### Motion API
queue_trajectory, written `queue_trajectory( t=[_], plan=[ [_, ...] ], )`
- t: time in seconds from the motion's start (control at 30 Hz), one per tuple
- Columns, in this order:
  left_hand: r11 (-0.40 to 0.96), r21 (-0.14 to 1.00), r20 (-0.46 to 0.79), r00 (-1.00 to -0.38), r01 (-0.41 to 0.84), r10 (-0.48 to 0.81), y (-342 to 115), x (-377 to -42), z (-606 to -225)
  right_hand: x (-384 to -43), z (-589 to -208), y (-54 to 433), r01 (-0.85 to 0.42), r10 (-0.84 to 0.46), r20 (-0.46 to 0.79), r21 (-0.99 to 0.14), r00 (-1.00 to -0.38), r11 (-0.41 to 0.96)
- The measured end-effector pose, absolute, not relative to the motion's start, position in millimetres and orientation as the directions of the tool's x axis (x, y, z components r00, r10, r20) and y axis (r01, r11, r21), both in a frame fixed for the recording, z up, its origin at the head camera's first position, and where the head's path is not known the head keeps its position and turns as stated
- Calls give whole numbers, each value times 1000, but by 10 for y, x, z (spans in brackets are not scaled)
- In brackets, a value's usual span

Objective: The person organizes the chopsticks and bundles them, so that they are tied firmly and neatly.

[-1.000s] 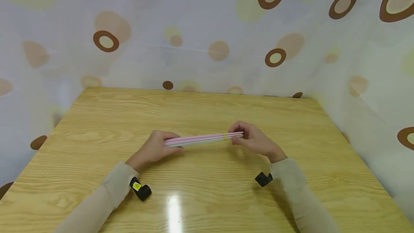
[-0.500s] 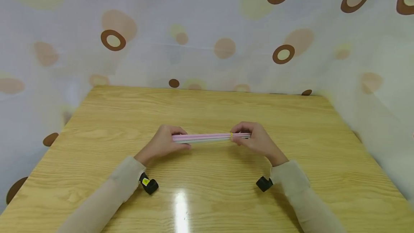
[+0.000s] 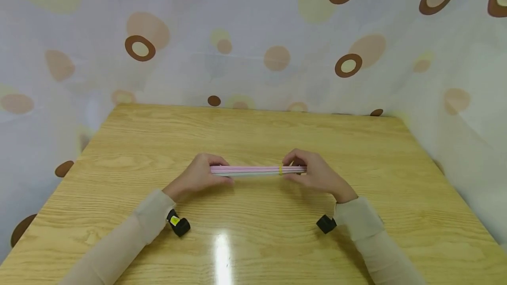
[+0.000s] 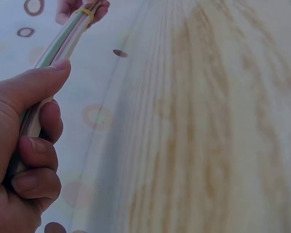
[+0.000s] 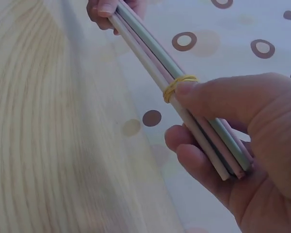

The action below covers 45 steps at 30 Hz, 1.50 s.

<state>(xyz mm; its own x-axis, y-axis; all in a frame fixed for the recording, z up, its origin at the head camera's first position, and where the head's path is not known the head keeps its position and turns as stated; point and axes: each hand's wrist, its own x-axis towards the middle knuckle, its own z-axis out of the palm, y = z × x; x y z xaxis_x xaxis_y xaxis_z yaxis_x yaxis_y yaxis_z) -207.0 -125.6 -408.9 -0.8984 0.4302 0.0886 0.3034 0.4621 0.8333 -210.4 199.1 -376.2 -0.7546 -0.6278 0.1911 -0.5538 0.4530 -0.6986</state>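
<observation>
A bundle of pastel chopsticks (image 3: 249,170), pink, pale green and whitish, is held nearly level above the table between both hands. A yellow rubber band (image 5: 179,87) is wound round it near its right end. My left hand (image 3: 198,173) grips the thicker left end, with thumb on one side and fingers curled round the other, as the left wrist view shows. My right hand (image 3: 317,173) holds the thinner right end. In the right wrist view its thumb (image 5: 218,97) presses at the band while curled fingers support the sticks from below. The left ends are hidden in the left palm.
The wooden table (image 3: 253,135) spreads under both hands. A pale curtain (image 3: 245,74) with brown rings and dots stands behind it and along its sides. Black wrist cameras (image 3: 180,224) sit on both sleeves.
The chopsticks have gone from slightly tilted, right end higher, to nearly level. Both hands keep their hold, and the right thumb now sits just right of the band. The head view has shifted slightly.
</observation>
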Motion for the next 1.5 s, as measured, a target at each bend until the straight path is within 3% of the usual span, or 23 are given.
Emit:
queue_trajectory(
  t=[0.3, 0.67, 0.87, 1.2, 1.5],
  plan=[
    [413, 855, 114, -890, 315, 441, -1212, -2041, -4168, -2087, -3767, 1972, -574, -625, 221, -689, -749, 444],
    [390, 863, 129, -886, 322, 446, -1176, -1994, -4227, -2051, -3855, 1889, -665, -655, 275, -579, -704, 471],
    [386, 855, 147, -877, 345, 458, -1188, -1928, -4274, -2038, -3938, 1799, -709, -709, 245, -513, -662, 484],
    [381, 837, 175, -851, 394, 495, -1162, -2025, -4246, -2022, -3838, 1916, -629, -695, 168, -605, -699, 487],
    [388, 833, 174, -854, 393, 491, -1161, -2083, -4189, -2057, -3748, 1928, -681, -698, 204, -518, -687, 518]
  ],
)
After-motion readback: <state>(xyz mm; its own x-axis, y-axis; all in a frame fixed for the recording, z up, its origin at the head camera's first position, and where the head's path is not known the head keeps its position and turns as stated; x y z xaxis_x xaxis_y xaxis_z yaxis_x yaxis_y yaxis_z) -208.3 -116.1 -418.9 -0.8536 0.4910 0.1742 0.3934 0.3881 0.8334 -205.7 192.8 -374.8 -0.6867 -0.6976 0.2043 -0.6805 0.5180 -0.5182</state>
